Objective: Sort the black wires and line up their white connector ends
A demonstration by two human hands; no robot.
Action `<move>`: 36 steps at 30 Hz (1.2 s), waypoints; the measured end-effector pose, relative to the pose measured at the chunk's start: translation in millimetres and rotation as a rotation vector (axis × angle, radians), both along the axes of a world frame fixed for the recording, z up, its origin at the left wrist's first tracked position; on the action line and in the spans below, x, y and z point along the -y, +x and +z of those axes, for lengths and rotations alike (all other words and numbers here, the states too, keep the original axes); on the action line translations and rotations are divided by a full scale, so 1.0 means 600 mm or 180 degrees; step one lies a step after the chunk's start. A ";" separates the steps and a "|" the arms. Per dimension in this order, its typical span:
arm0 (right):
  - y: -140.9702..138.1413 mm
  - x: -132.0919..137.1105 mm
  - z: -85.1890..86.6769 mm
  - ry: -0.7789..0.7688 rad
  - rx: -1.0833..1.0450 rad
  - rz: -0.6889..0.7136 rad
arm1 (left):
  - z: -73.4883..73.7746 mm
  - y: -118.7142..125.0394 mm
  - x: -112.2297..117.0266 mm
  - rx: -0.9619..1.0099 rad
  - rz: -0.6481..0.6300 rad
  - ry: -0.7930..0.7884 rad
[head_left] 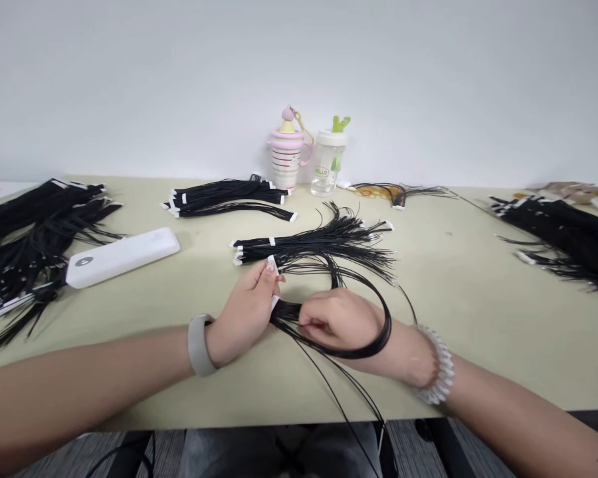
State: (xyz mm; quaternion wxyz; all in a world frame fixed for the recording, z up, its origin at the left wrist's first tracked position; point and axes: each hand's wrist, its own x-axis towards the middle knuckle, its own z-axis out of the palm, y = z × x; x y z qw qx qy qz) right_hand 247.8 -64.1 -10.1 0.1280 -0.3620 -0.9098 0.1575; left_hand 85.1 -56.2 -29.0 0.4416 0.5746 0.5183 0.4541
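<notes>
The right hand [339, 320] has its grip closed, fingers [306, 318] clamped on a bundle of thin black wires [285, 312] at about 6 o'clock from the bench's centre, and a loop of the wires sweeps around the back of that hand. The left hand [246, 312] sits just beside it, fingers together against the bundle's end; whether they clamp it is hidden. A white tab [273, 265] stands at its fingertips. A grey wristband [198, 345] circles the left wrist, a white bracelet [441, 372] the right.

On the bench [458, 345], a white-tagged wire bundle [309, 249] lies at 12 o'clock from the hands, with another [226, 199] behind it at 11. Heaped wire bundles [34, 232] lie at 9, beside a white power bank [122, 257], and more [553, 239] at 3. A pink cup [286, 149] and a clear bottle [327, 159] stand at far 12.
</notes>
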 end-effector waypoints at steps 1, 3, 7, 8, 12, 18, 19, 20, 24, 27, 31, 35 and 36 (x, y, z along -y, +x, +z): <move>0.011 -0.003 0.006 0.0031 0.0078 0.0060 | 0.001 0.000 0.001 -0.0040 -0.0014 0.0016; 0.037 -0.009 0.022 0.0087 0.0192 0.0004 | 0.002 0.000 0.001 -0.0118 -0.0012 0.0036; 0.085 -0.030 0.053 0.1100 -0.0642 -0.0982 | -0.001 -0.002 0.000 -0.0171 0.0001 -0.0034; 0.093 -0.036 0.058 0.1481 -0.1137 -0.1305 | -0.001 -0.002 0.000 -0.0171 -0.0024 -0.0049; 0.110 -0.059 0.069 0.1565 -0.3411 -0.1760 | -0.001 -0.003 0.001 -0.0169 -0.0143 0.0034; 0.087 -0.051 0.068 0.0996 -0.3753 -0.1909 | -0.004 -0.005 0.003 -0.0334 -0.0233 0.0191; 0.078 -0.045 0.064 0.0757 -0.3426 -0.1765 | -0.005 -0.005 0.004 -0.0354 -0.0250 0.0208; 0.069 -0.040 0.058 0.0546 -0.3066 -0.1570 | -0.005 -0.005 0.004 -0.0366 -0.0271 0.0208; 0.039 -0.024 0.034 0.0464 -0.1582 -0.0822 | -0.004 -0.005 0.005 -0.0395 -0.0332 0.0151; 0.027 -0.020 0.021 0.0683 -0.1058 -0.0642 | -0.002 -0.004 0.007 -0.0401 -0.0354 0.0117; 0.017 -0.019 0.012 0.0873 -0.0920 -0.0693 | 0.001 -0.003 0.008 -0.0417 -0.0382 0.0025; 0.011 -0.020 0.009 0.0968 -0.0874 -0.0729 | 0.000 -0.004 0.007 -0.0460 -0.0433 0.0110; 0.010 -0.020 0.008 0.0963 -0.0836 -0.0732 | 0.000 -0.004 0.007 -0.0463 -0.0452 0.0123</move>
